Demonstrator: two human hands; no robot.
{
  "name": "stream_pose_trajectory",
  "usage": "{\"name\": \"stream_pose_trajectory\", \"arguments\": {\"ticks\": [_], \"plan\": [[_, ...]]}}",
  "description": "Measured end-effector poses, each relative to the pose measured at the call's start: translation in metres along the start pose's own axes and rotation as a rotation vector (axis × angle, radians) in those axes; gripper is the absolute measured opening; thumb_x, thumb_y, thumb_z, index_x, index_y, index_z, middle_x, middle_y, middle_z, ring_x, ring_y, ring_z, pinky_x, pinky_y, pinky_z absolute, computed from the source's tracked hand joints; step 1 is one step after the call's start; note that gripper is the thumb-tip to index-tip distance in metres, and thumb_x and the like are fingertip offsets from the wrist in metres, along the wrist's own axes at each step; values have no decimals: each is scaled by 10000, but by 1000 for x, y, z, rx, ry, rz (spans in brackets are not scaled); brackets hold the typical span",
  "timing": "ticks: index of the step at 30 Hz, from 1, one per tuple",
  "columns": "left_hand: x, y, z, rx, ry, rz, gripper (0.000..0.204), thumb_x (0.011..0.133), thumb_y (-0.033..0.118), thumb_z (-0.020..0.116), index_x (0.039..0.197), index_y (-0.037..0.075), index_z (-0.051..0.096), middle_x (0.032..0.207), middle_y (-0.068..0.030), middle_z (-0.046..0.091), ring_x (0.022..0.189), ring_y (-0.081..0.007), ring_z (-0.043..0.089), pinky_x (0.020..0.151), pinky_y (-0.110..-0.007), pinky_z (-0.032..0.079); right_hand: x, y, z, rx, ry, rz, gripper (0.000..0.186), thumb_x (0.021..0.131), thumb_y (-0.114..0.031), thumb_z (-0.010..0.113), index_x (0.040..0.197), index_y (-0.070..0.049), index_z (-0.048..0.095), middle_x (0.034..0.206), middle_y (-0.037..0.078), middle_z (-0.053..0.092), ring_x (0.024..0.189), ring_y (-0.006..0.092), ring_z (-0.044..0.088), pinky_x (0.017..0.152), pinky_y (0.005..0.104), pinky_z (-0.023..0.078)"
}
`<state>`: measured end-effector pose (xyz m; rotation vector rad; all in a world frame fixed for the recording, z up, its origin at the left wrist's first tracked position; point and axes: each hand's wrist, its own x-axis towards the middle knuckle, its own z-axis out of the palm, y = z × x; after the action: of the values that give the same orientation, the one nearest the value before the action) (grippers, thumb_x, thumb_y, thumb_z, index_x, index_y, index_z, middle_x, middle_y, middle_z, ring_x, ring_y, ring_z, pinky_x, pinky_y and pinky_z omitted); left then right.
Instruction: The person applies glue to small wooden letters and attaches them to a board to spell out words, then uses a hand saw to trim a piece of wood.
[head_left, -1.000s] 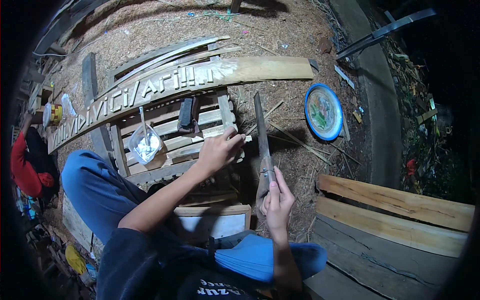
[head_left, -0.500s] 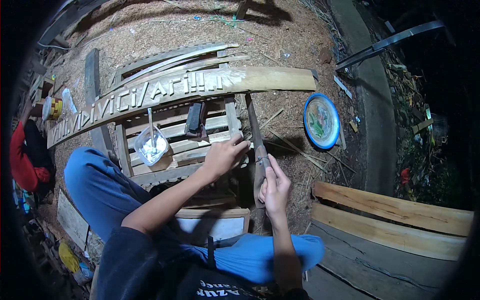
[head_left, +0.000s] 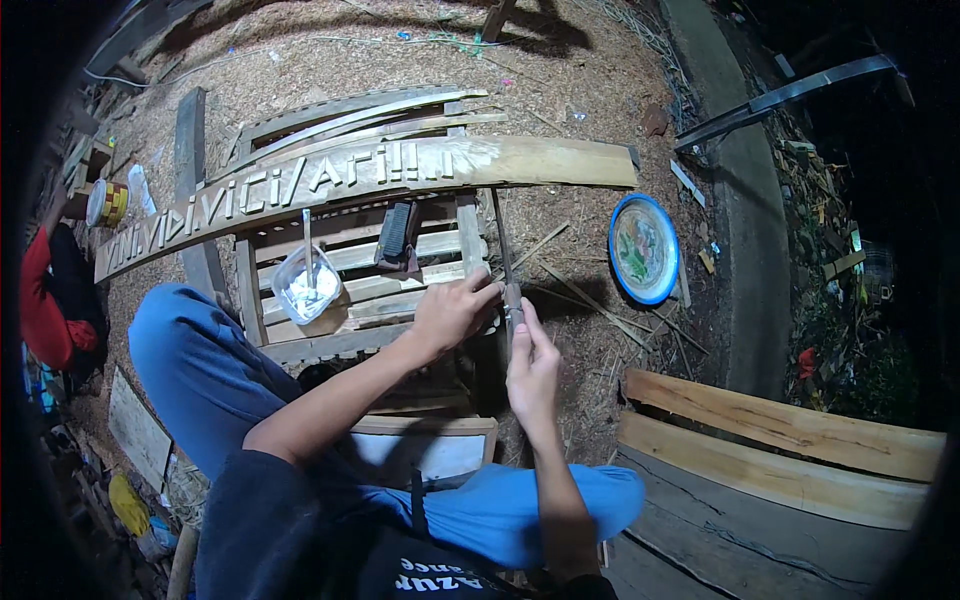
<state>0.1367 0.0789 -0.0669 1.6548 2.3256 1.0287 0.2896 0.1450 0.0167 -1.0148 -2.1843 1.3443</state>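
My right hand (head_left: pixel 533 375) is closed around the wooden handle of a long, dark-bladed knife (head_left: pixel 502 240), its narrow edge facing up and its blade pointing away from me. Just left of the handle, my left hand (head_left: pixel 452 318) has its fingers pinched together; whatever is between them is too small to make out. Beyond both hands lies a long wooden board (head_left: pixel 560 160) with raised letters made of pale strips. A clear plastic tub (head_left: pixel 290 303) of white paste, with a stick (head_left: pixel 308 240) standing in it, sits on the slatted pallet (head_left: pixel 350 348) beside a dark brush (head_left: pixel 396 232).
A blue-rimmed round tray (head_left: pixel 614 262) lies on the right. Wooden planks (head_left: pixel 760 460) form a bench at lower right. Thin strips (head_left: pixel 590 310) are scattered on the sawdust ground. At far left are a yellow-and-red container (head_left: pixel 108 203) and a person in a red sleeve (head_left: pixel 45 310).
The knife has turned from showing its broad side to its narrow edge. My right hand has rolled with it and shifted slightly left; my left hand has hardly moved.
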Motion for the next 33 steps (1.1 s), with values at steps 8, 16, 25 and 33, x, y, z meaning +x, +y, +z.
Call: {"name": "stream_pose_trajectory", "arguments": {"ticks": [8, 16, 25, 33], "plan": [[0, 2, 3, -16, -26, -4, 413, 810, 174, 763, 1217, 182, 696, 1088, -69, 624, 761, -335, 706, 606, -462, 555, -30, 3, -19, 45, -34, 6, 457, 1122, -210, 454, 1480, 70, 506, 1439, 260, 613, 1335, 287, 589, 1109, 379, 435], [2, 1, 5, -44, -41, -23, 288, 915, 224, 724, 1198, 178, 700, 1127, -91, 635, 740, -373, 700, 635, -489, 564, -104, -8, -66, 435, 9, 483, 427, 1123, -207, 492, 1505, -21, 543, 713, -50, 517, 544, 22, 408, 489, 233, 330], [7, 6, -1, -62, 56, 11, 213, 972, 269, 689, 1139, 135, 686, 1035, -85, 628, 707, -370, 674, 605, -486, 550, -96, -17, -75, 554, -23, 430, 470, 1075, -133, 572, 1521, 3, 511, 809, -29, 611, 527, -4, 390, 461, 214, 305], [5, 6, 2, 4, 48, 1, 201, 980, 273, 677, 1147, 163, 689, 1028, -77, 623, 656, -338, 672, 541, -463, 545, -92, -8, -76, 440, 59, 246, 498, 1043, -100, 588, 1511, 47, 498, 961, -4, 660, 579, 2, 419, 500, 196, 336]]}}
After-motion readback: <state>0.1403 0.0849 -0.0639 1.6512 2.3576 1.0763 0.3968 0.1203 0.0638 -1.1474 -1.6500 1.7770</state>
